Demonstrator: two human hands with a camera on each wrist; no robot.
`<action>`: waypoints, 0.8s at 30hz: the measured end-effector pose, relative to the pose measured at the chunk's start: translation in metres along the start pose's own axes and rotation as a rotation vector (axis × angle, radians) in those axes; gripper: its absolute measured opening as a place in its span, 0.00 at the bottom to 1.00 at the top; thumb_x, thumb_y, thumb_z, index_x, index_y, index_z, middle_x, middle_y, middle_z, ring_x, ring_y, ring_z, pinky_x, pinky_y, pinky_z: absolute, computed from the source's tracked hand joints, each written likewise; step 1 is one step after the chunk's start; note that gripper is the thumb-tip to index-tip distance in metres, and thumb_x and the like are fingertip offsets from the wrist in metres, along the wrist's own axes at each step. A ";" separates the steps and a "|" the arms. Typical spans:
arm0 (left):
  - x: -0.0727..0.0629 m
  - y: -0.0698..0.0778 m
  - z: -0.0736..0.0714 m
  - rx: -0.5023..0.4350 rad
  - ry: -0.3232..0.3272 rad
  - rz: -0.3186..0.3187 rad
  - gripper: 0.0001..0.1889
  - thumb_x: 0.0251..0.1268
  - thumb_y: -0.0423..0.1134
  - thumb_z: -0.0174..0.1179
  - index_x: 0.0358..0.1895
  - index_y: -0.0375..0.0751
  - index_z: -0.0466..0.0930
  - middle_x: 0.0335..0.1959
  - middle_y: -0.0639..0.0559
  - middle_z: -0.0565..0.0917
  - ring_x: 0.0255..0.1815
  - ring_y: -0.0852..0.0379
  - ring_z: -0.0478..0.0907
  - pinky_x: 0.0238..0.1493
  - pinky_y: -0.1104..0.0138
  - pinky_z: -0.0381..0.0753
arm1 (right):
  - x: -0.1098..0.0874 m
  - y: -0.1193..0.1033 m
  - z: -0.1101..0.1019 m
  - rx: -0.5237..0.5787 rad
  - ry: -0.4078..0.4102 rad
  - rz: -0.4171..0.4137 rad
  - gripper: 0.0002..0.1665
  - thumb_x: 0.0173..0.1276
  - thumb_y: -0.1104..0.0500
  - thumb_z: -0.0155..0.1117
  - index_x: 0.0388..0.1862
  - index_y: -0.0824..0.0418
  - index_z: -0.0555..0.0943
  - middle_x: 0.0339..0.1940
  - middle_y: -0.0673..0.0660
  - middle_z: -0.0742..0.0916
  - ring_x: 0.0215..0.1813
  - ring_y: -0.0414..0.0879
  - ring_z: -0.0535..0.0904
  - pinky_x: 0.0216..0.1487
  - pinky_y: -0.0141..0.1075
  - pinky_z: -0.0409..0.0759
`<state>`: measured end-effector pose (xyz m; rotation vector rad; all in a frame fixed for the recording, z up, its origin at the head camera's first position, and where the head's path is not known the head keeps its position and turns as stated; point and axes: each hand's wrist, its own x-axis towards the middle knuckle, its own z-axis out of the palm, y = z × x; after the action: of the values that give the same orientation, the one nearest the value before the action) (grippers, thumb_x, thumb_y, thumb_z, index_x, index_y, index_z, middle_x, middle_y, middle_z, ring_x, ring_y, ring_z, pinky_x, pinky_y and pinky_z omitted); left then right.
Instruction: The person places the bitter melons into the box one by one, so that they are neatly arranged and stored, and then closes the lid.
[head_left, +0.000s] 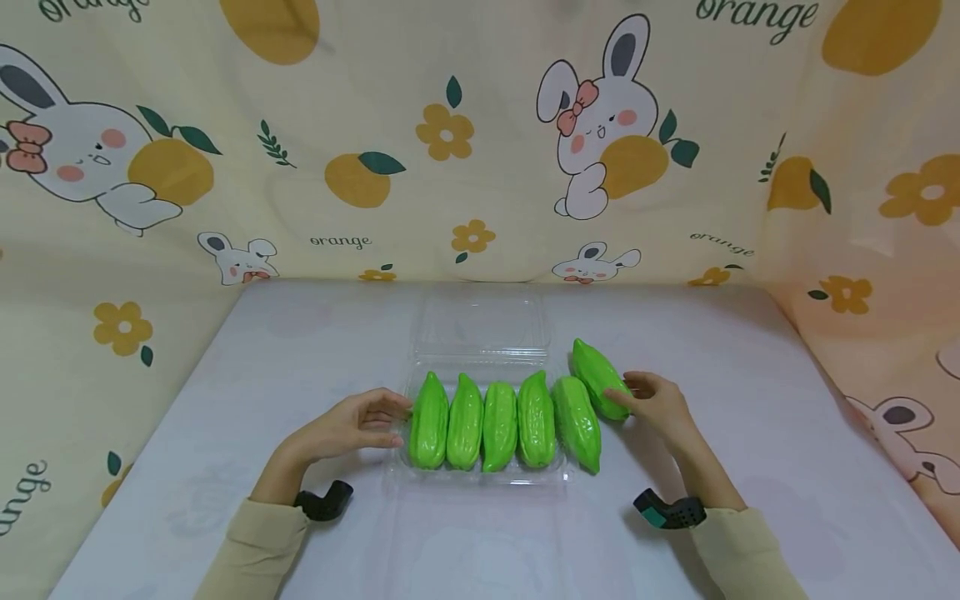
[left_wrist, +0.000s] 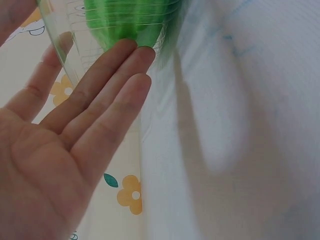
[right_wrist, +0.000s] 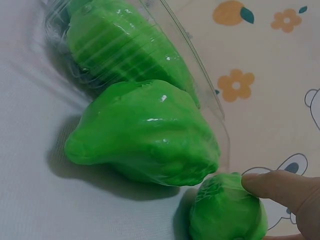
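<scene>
The word "orange" (head_left: 341, 241) repeats in dark script across a cream cloth (head_left: 510, 208) printed with rabbits and fruit, behind a white worktop (head_left: 300, 358). Of six glossy, bright-green, ridged vegetables (head_left: 500, 427), four lie in a clear plastic container (head_left: 480, 478), a fifth just beside it on the worktop. The right hand (head_left: 660, 410) pinches the sixth vegetable (head_left: 597, 377), tilted farthest right; the left hand (head_left: 365, 423) has its fingers loosely extended at the container's left side.
</scene>
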<state>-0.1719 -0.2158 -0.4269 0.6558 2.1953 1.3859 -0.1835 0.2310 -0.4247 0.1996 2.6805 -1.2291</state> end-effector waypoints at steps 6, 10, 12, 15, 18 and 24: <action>0.000 0.000 0.000 0.003 0.000 0.000 0.28 0.62 0.41 0.65 0.61 0.30 0.69 0.63 0.31 0.74 0.64 0.34 0.72 0.65 0.51 0.76 | 0.001 0.000 0.001 -0.002 -0.001 -0.006 0.43 0.67 0.45 0.63 0.69 0.73 0.64 0.65 0.75 0.74 0.66 0.67 0.70 0.66 0.56 0.74; 0.000 0.000 0.000 0.000 0.000 0.006 0.29 0.62 0.41 0.65 0.61 0.29 0.68 0.63 0.31 0.74 0.64 0.34 0.72 0.65 0.52 0.76 | 0.001 0.001 0.002 0.003 0.003 -0.001 0.42 0.67 0.46 0.63 0.68 0.73 0.65 0.64 0.75 0.75 0.66 0.66 0.71 0.66 0.55 0.74; 0.000 0.000 0.000 -0.001 -0.001 0.007 0.29 0.62 0.41 0.65 0.61 0.29 0.68 0.63 0.31 0.73 0.64 0.34 0.72 0.65 0.51 0.76 | 0.001 0.001 0.002 0.007 0.003 -0.002 0.41 0.67 0.46 0.63 0.68 0.74 0.65 0.64 0.75 0.75 0.65 0.66 0.71 0.66 0.56 0.74; 0.000 0.000 0.000 0.000 0.000 0.008 0.28 0.62 0.41 0.65 0.62 0.29 0.68 0.63 0.31 0.73 0.64 0.34 0.72 0.65 0.51 0.76 | 0.001 0.000 0.003 0.016 0.004 -0.004 0.41 0.67 0.47 0.63 0.67 0.74 0.66 0.63 0.76 0.76 0.65 0.67 0.72 0.66 0.56 0.73; 0.000 0.000 0.000 0.002 0.002 0.007 0.28 0.62 0.41 0.65 0.61 0.30 0.68 0.63 0.31 0.74 0.64 0.34 0.72 0.65 0.51 0.76 | 0.001 0.000 0.003 0.021 0.009 -0.006 0.40 0.67 0.47 0.64 0.67 0.74 0.66 0.62 0.76 0.77 0.64 0.67 0.73 0.65 0.55 0.74; 0.000 0.000 0.000 0.008 0.005 0.006 0.28 0.62 0.41 0.65 0.61 0.30 0.69 0.63 0.31 0.74 0.64 0.35 0.72 0.65 0.51 0.76 | 0.000 -0.001 0.004 0.017 0.023 -0.004 0.40 0.67 0.47 0.64 0.66 0.74 0.67 0.61 0.75 0.77 0.63 0.65 0.74 0.62 0.50 0.76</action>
<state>-0.1715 -0.2155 -0.4268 0.6632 2.2052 1.3842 -0.1832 0.2272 -0.4260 0.2114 2.6916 -1.2593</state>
